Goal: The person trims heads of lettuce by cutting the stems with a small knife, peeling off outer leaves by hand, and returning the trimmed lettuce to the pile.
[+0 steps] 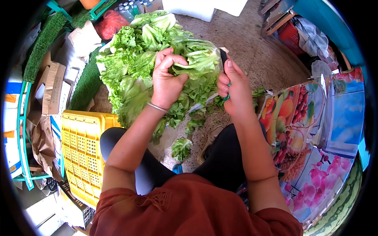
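My left hand, with a metal bangle at the wrist, is closed on the leaves of a lettuce head. The stem end of that head points right, toward my right hand. My right fingers are wrapped round a knife with a dark blade and a bit of green handle showing; the blade is by the stem end. Under and beyond my hands lies a big pile of green lettuce. A loose leaf rests on the floor between my legs.
A yellow plastic crate stands at the left, near cardboard boxes and a green-framed rack. Printed panels with fruit and flowers are at the right, with a watermelon beside them. White foam boxes sit at the top.
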Tool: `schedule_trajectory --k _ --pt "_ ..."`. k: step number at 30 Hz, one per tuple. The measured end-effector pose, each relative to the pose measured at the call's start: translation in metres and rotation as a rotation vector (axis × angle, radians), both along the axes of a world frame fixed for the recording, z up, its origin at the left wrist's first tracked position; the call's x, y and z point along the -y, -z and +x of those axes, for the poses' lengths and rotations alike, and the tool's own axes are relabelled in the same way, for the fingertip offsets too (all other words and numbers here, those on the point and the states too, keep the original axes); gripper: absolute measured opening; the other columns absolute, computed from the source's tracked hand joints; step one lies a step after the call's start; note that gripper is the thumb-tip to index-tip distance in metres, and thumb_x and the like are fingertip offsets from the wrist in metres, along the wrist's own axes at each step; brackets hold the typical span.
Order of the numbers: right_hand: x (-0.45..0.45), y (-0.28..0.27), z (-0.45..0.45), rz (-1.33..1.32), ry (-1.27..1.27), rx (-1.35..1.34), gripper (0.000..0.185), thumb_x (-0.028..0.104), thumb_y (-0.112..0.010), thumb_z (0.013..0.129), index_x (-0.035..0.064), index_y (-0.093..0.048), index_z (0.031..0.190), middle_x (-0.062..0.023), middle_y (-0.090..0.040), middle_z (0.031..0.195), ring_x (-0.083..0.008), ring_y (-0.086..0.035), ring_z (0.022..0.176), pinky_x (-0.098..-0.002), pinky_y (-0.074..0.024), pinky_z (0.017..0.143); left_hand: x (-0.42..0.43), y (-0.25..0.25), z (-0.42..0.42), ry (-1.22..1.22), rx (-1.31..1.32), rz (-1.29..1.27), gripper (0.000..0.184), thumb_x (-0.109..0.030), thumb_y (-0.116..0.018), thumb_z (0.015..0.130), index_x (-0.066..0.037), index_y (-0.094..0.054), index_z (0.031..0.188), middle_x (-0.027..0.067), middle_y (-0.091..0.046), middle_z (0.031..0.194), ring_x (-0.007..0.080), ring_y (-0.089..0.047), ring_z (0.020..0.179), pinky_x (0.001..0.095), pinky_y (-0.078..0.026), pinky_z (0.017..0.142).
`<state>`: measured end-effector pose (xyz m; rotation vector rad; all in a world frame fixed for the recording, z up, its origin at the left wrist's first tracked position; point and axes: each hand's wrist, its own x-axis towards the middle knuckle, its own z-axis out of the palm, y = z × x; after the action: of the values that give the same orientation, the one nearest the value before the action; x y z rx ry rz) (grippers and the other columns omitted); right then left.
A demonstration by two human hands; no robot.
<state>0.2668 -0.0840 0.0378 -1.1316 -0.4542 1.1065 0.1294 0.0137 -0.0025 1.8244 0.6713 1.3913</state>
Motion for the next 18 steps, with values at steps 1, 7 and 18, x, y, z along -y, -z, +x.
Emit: schedule_trajectory --k 1,7,18 --pt "0.000 -0.001 0.002 -0.031 -0.038 -0.159 0.021 0.028 -0.048 0.091 0.0165 -0.050 0.108 0.0067 -0.035 0.058 -0.0048 -0.033 0.047 -0.0186 -0.0253 0.041 0.000 0.003 0.001 0.014 0.013 -0.016 0.035 0.015 -0.061 0.051 -0.010 -0.057 0.075 0.0054 -0.048 0.093 0.0246 -0.044 0.105 0.0314 -0.036 0.089" --pt "0.003 0.005 0.022 0.017 0.083 -0.037 0.016 0.030 -0.048 0.091 0.0143 -0.049 0.095 0.0057 -0.038 0.062 -0.0054 -0.034 0.049 -0.0200 -0.0274 0.041 -0.012 0.011 -0.002 -0.040 0.020 -0.017 0.033 0.015 -0.059 0.054 -0.010 -0.056 0.076 0.0046 -0.051 0.090 0.0229 -0.048 0.100 0.0299 -0.039 0.087" --pt "0.023 0.010 0.064 0.027 0.369 -0.357 0.022 0.032 -0.043 0.092 0.0101 -0.047 0.092 0.0007 -0.044 0.069 -0.0097 -0.036 0.055 -0.0246 -0.0299 0.047 -0.093 0.002 -0.039 -0.261 0.402 -0.285 0.029 0.013 -0.066 0.065 -0.006 -0.056 0.084 0.0044 -0.059 0.087 0.0127 -0.056 0.075 0.0243 -0.051 0.065"
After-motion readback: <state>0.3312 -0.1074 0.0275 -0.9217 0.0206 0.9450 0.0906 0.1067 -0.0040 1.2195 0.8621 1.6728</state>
